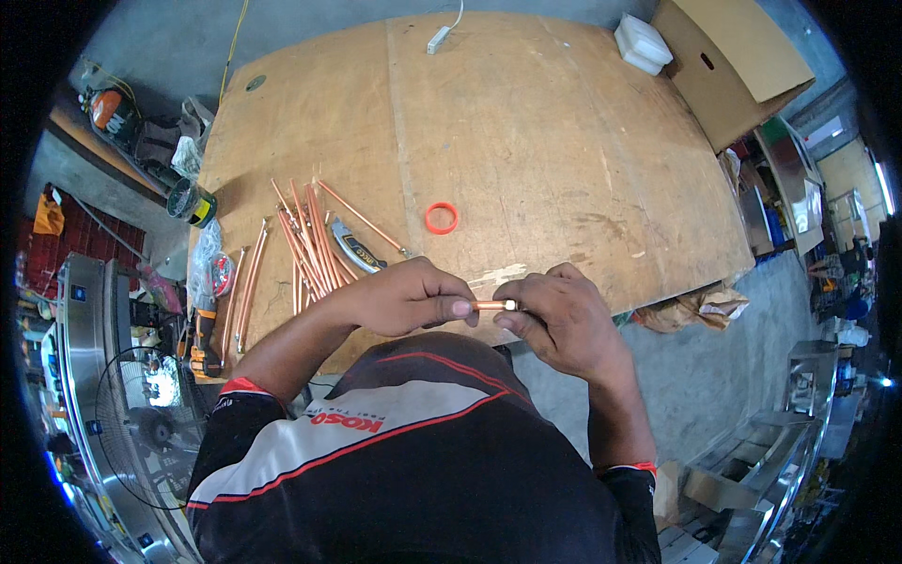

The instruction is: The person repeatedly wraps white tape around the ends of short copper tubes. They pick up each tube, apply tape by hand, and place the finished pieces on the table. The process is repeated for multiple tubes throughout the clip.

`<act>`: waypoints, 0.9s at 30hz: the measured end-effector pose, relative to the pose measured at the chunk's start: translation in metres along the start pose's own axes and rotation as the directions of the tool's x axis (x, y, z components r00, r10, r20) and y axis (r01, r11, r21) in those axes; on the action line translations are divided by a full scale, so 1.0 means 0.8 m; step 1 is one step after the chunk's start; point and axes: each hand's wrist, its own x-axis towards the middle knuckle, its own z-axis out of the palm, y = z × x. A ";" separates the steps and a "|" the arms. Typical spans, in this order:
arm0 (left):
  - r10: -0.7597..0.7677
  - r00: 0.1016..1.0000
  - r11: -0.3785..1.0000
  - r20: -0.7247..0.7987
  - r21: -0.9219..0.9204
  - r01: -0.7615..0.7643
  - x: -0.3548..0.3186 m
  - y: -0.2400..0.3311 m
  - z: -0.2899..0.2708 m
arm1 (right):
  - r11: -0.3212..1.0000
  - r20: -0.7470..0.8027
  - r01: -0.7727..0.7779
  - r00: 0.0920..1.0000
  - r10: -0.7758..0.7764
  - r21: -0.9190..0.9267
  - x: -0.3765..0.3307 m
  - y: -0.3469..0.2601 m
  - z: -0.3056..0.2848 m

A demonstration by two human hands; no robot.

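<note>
My left hand pinches a short visible length of copper tube between thumb and fingers, at the near edge of the wooden table. A brass-coloured flare nut sits at the tube's right end. My right hand has its thumb and fingers closed around that end, beside the nut; its fingertips partly hide what they grip. Left of my hands lies a pile of copper tubes, several with fittings at their ends. A utility knife with a grey and black handle rests against the pile.
A red ring, perhaps a tape roll, lies mid-table. An orange and black power tool is at the left edge, near a dark tub. A cardboard box and white container stand far right. A fan is at left.
</note>
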 end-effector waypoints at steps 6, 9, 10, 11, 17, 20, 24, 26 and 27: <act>-0.095 0.931 0.976 -0.353 0.152 0.157 0.015 -0.003 0.028 | 0.898 -0.016 -0.271 0.956 0.295 0.346 0.002 0.044 0.051; -0.120 0.887 0.993 -0.446 -0.074 0.097 0.015 -0.006 0.043 | 0.822 -0.089 -0.291 0.921 0.379 0.490 -0.004 0.054 0.065; -0.101 0.866 0.994 -0.489 -0.095 0.063 0.018 -0.009 0.051 | 0.804 -0.051 -0.324 0.915 0.401 0.499 -0.003 0.059 0.062; -0.097 0.856 0.994 -0.507 -0.090 0.060 0.019 -0.007 0.055 | 0.786 -0.011 -0.358 0.907 0.420 0.505 -0.002 0.063 0.060; -0.120 0.707 0.992 -0.697 -0.113 0.057 0.043 -0.014 0.075 | 0.779 0.009 -0.209 0.968 0.252 0.592 0.005 0.096 0.049; -0.115 0.571 0.992 -0.813 -0.123 0.025 0.062 -0.030 0.088 | 0.745 0.078 -0.156 0.987 0.139 0.648 0.009 0.112 0.035; -0.207 0.496 0.976 -0.843 -0.215 0.040 0.082 -0.020 0.099 | 0.718 0.175 -0.221 0.975 0.139 0.660 0.015 0.137 0.018; -0.211 0.429 0.973 -0.878 -0.230 0.008 0.098 -0.017 0.110 | 0.720 0.162 -0.215 0.976 0.143 0.660 0.016 0.152 0.018; -0.224 0.406 0.974 -0.886 -0.220 0.058 0.103 -0.018 0.116 | 0.718 0.158 -0.215 0.976 0.147 0.662 0.016 0.157 0.019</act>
